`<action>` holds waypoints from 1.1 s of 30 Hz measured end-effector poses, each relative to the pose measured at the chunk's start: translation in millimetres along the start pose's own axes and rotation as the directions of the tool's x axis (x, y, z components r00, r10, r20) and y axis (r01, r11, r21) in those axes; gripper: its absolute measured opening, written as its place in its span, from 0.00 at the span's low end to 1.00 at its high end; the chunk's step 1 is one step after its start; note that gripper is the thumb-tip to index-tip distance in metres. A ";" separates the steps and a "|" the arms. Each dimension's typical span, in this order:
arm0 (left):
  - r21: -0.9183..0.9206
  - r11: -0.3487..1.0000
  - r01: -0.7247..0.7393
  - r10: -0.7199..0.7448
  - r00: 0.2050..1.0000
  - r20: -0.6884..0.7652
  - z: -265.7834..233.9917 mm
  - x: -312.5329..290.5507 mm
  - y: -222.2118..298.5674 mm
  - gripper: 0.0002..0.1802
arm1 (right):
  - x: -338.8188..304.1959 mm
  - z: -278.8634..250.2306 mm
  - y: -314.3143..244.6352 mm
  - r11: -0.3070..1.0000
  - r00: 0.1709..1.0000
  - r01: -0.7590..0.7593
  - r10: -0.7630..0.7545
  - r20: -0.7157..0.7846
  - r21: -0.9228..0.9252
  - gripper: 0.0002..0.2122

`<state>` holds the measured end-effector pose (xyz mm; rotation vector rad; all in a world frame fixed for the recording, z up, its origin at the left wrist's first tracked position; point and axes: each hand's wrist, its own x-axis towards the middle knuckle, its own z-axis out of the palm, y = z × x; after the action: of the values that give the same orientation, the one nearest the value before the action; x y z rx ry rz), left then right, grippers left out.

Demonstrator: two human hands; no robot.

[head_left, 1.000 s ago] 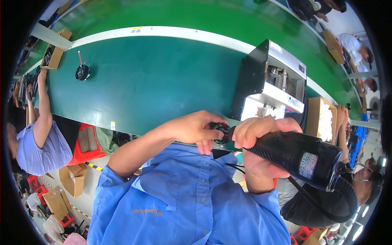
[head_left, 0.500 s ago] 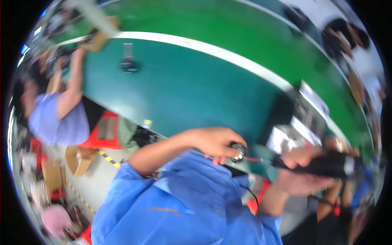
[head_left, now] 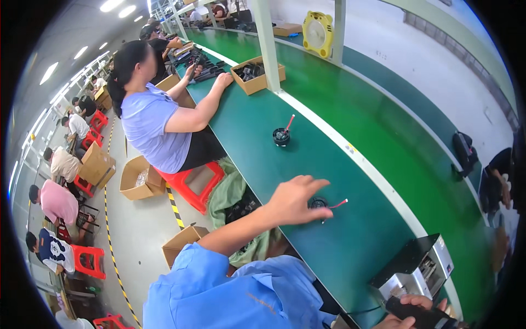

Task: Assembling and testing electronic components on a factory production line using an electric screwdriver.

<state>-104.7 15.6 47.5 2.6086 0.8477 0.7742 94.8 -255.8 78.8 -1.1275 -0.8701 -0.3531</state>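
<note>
My left hand [head_left: 296, 202] is open over the green table, thumb and fingers spread around a small round black motor-like part [head_left: 318, 203]. A short red wire [head_left: 339, 204] sticks out from it to the right. The part appears to rest on the table, partly hidden by the hand. At the lower right my right hand [head_left: 395, 322] is wrapped around a black cylindrical tool [head_left: 419, 313] that looks like an electric screwdriver; its far end is cut off by the picture's rim. Farther up the table stands a similar round black part [head_left: 281, 137] with a red wire.
A black and silver machine [head_left: 413, 270] stands on the table beside my right hand. A person in a lilac shirt [head_left: 156, 123] works at the left, near an open carton [head_left: 256, 82] of black parts. A white rail [head_left: 350, 148] borders the green belt beyond.
My left hand has let go of the round part, which it held near my body, and opened over the table. My right hand has moved down and away with the tool. The view has swung up.
</note>
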 end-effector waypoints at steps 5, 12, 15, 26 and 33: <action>-0.028 0.959 -0.283 0.284 0.958 0.044 37.6 0.5 -4.8 0.31 | -14.6 -2.0 13.8 0.998 1.000 -0.007 0.006 -0.015 -0.062 0.20; 0.202 0.957 -0.207 0.225 0.971 -0.074 37.7 47.5 -40.8 0.30 | -25.5 -9.3 15.7 0.949 0.985 -0.174 0.164 -0.057 -0.265 0.36; 0.420 0.907 -0.023 0.085 0.988 -0.130 33.5 68.0 -61.0 0.36 | -32.4 -26.8 26.1 0.969 0.970 -0.233 0.226 -0.086 -0.085 0.34; 0.564 0.803 0.193 -0.121 0.979 -0.162 27.4 83.4 -199.6 0.29 | -28.0 -55.5 36.5 0.948 0.924 0.060 0.066 0.377 -0.313 0.25; 0.599 0.766 0.233 -0.120 0.967 -0.222 -12.2 93.9 -276.1 0.32 | -38.2 -33.8 41.1 0.994 0.971 -0.070 0.087 0.223 -0.080 0.28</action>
<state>-173.2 290.9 -21.2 2.9654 1.6213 0.7680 111.6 -275.2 18.6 -1.2826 -1.0160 -0.1932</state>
